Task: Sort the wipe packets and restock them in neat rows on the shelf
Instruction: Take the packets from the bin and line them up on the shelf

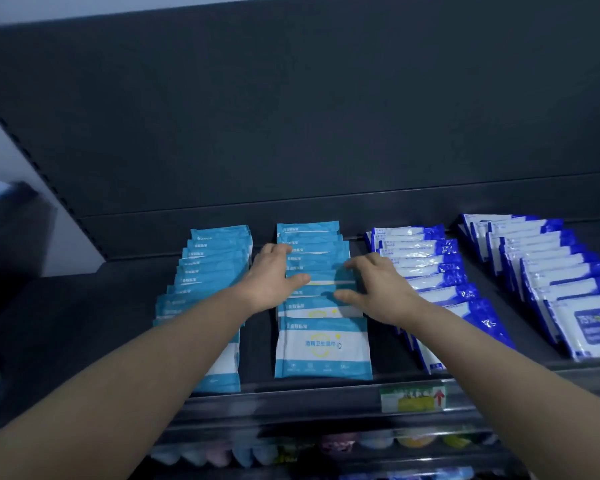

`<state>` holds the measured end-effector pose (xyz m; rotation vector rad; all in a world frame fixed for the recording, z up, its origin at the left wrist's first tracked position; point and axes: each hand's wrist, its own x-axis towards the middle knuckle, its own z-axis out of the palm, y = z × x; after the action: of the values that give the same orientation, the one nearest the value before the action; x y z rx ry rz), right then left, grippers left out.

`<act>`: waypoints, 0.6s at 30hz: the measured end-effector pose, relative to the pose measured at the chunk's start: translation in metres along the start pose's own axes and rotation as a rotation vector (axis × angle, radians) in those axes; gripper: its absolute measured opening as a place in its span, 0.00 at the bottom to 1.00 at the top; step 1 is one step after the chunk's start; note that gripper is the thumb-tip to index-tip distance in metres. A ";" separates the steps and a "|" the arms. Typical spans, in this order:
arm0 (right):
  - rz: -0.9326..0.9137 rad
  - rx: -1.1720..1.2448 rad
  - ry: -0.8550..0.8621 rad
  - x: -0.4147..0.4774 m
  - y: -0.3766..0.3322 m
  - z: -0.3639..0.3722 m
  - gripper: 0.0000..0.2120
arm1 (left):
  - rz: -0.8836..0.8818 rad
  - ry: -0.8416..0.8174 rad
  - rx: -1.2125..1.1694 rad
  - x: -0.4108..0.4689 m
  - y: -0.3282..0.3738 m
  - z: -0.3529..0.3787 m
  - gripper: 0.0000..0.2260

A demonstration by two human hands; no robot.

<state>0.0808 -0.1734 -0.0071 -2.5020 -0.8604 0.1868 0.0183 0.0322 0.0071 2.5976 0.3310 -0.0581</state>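
Lower level: blurred pastel goods (329,443) lie below the near rail; too soft to identify.
Rail: a green and yellow price tag with a red arrow (413,398) sits at the front of the dark grey metal shelf (257,348), right of centre.
Forearms: the left one crosses the near end of the far-left row of light blue wipe packets (215,261) and hides part of it. The right one covers near packets of the third row of dark blue and white wipe packets (426,268).
Task row: the second row of light blue wipe packets (323,348) runs near to far at the centre. Its nearest packet lies in full view, the others overlapping behind it.
Left hand (274,275): released, fingers stretched along the row's left edge, thumb lying across the packet tops.
Right hand (374,289): released, fingers and thumb resting on the row's right side, mid-row.
Far right: a fourth row of dark blue and white wipe packets (548,271), apart from the third.
Far left: a blurred dark object (18,223).
Behind: a dark grey back panel (309,116).
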 end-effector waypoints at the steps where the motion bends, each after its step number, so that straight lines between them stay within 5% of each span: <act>1: 0.061 0.057 -0.017 0.005 0.002 0.004 0.34 | -0.066 0.025 -0.053 -0.001 0.002 0.005 0.31; 4: 0.173 0.228 -0.101 0.025 -0.002 0.019 0.38 | -0.234 -0.010 -0.299 -0.006 0.010 0.016 0.33; 7: 0.208 0.296 -0.127 0.037 -0.006 0.030 0.29 | -0.349 -0.119 -0.519 -0.009 0.012 0.027 0.30; 13: 0.292 0.461 -0.011 0.054 -0.001 0.030 0.34 | -0.400 -0.036 -0.560 0.011 0.008 0.019 0.43; 18: 0.270 0.393 -0.094 0.060 -0.007 0.026 0.25 | -0.365 0.003 -0.494 0.034 0.008 0.019 0.36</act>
<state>0.1175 -0.1217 -0.0252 -2.2375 -0.4605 0.5154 0.0534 0.0240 -0.0092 2.0265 0.7192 -0.0869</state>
